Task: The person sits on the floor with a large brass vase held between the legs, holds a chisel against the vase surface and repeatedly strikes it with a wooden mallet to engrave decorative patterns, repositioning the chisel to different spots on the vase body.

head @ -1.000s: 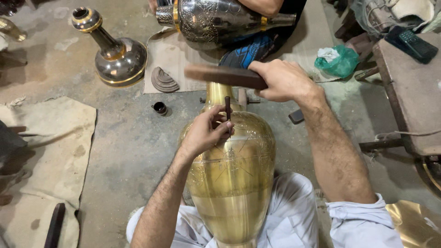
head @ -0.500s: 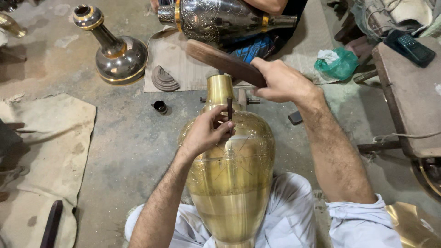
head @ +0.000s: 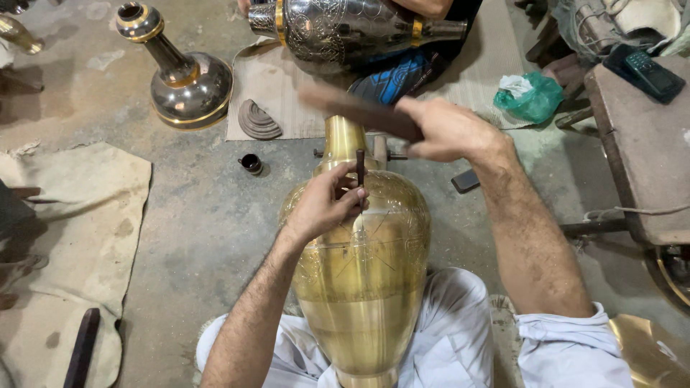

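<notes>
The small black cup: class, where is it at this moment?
In the head view, the small black cup stands on the concrete floor, left of the brass vase, just below the ridged cone.

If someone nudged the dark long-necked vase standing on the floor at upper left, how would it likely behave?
The dark long-necked vase looks like polished metal, so probably stiff and fairly heavy. Its wide bulbous base sits flat on the concrete floor, so it would likely slide rather than tip. The glossy surface may be slippery; gripping the narrow neck seems easier.

A rough grey concrete floor (head: pixel 194 215) fills the workshop. A worn beige cloth (head: pixel 79 215) lies at the left, a ribbed mat (head: pixel 277 86) farther back, and a low wooden bench (head: pixel 640 151) stands at the right.
</notes>
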A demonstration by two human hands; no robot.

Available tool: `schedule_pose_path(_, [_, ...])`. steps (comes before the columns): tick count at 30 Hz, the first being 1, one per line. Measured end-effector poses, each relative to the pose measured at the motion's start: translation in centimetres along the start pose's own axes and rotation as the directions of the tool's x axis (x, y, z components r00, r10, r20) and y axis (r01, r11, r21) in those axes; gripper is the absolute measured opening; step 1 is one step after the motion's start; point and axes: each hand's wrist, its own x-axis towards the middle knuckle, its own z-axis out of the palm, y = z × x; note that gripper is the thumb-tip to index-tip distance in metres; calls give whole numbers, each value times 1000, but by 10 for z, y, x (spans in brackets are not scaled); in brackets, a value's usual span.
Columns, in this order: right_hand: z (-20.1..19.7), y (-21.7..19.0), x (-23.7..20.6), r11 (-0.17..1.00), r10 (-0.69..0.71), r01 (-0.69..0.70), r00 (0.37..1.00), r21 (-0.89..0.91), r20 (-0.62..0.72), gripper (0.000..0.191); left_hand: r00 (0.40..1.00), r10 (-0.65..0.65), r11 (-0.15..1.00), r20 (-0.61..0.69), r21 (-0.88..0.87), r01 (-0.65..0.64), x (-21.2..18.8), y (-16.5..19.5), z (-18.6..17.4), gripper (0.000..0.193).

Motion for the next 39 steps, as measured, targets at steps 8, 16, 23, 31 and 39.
schedule_pose_path(8, [-4,-2,-6,996,-2,25,969,88,-249,47,999,22,997,-27,79,-20,-2,2,-1,46])
schedule_pose_path(16, [-6,0,-2,999,-41,41,999,1,-7,47,1000,12,999,-8,45,-12,-2,-1,-2,45])
schedule_pose_path(23, [-2,5,-5,988,-154,153,987,-37,-43,52,999,44,987,-12,158,-41,-10,2,-2,38])
schedule_pose_path(31, [-2,6,-4,1000,13,-10,992,-27,123,47,999,-36,991,-7,132,36,-12,10,0,43])
schedule_pose_path(39, [4,7,-6,982,-41,51,997,-182,59,45,996,-78,983,-39,163,83,-16,17,4,45])
